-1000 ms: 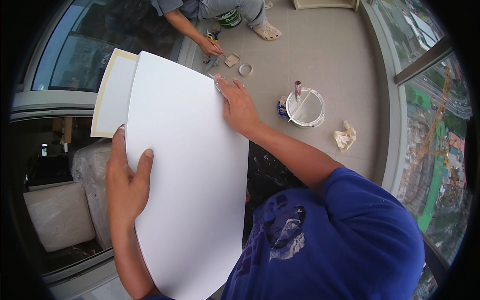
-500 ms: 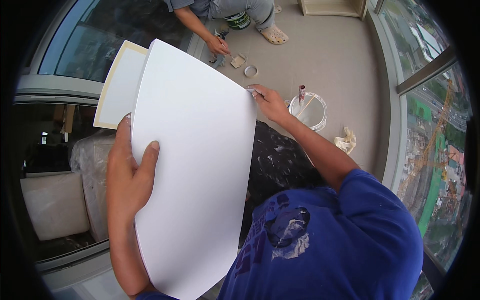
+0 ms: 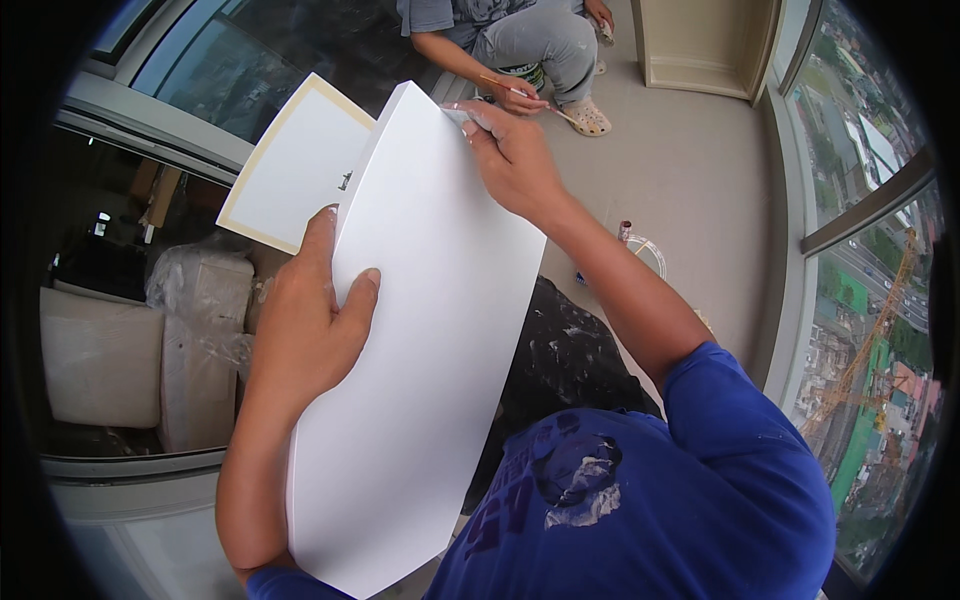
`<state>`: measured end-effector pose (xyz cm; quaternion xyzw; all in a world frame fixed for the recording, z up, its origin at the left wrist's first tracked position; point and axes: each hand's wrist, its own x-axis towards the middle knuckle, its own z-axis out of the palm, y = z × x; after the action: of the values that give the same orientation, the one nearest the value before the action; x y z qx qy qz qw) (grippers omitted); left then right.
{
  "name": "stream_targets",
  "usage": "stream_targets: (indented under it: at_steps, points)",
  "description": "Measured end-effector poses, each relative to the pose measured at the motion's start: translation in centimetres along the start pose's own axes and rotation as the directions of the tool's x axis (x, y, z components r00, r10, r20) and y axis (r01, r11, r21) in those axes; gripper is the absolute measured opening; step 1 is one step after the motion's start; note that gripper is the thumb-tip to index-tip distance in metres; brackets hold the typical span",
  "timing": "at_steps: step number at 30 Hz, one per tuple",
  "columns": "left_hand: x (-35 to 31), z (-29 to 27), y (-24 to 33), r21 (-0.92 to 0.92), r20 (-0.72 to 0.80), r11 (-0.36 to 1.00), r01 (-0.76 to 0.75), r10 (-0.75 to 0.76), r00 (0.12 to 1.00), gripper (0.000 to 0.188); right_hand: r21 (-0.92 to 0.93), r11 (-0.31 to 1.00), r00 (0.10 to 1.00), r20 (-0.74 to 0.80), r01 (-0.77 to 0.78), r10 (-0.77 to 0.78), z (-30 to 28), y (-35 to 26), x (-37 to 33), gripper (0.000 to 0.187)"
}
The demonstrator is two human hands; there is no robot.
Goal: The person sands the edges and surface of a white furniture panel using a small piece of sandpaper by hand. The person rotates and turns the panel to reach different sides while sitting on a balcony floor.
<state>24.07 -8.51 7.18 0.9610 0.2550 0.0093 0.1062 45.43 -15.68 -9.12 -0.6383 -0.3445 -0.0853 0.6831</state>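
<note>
A large white panel (image 3: 430, 330) with a thick edge leans upright in front of me, its near end by my body. My left hand (image 3: 315, 320) is closed around its left edge, thumb on the white face and fingers behind. At the far right edge, my right hand (image 3: 515, 155) pinches a small pale sheet (image 3: 456, 117), its exact kind unclear, against the panel's rim. Whitish residue marks the right fingertips. Behind the panel's far left side stands another white board (image 3: 290, 165) with a yellowish border and a small dark mark.
A co-worker (image 3: 530, 50) squats ahead, holding a thin brush (image 3: 505, 86). A cream open box (image 3: 705, 50) stands at the far right. Partly behind my right arm is a round white tub (image 3: 648, 256). Plastic-wrapped items (image 3: 205, 330) lie left; windows (image 3: 860, 280) line the right.
My right hand has moved farther away along the panel's edge with the small sheet. The view has shifted, and the panel appears more to the right. The co-worker's brush hand has lifted off the floor.
</note>
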Motion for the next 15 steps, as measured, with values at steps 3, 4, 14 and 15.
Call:
stream_targets:
  at_steps: [3,4,14,15]
  points:
    - [0.1,0.5,-1.1,0.003,-0.062,0.992,-0.123,0.123,0.991,0.062,-0.008,0.997,0.997,-0.021,0.074,-0.075,0.2,-0.6,0.8,0.029]
    - [0.1,0.7,-1.3,0.001,-0.071,0.991,-0.135,0.134,0.988,0.062,0.018,0.995,0.995,-0.031,0.096,-0.095,0.4,-1.2,1.4,0.029]
    - [-0.5,0.2,-0.5,0.041,-0.026,0.999,0.012,-0.011,1.0,0.068,-0.049,0.98,0.963,0.182,-0.195,0.201,-2.4,8.1,-6.6,0.03]
    - [-0.2,0.3,-0.4,0.015,0.01,0.998,0.057,-0.057,0.998,0.07,-0.048,0.969,0.953,0.177,-0.241,0.246,-3.0,10.6,-8.7,0.03]
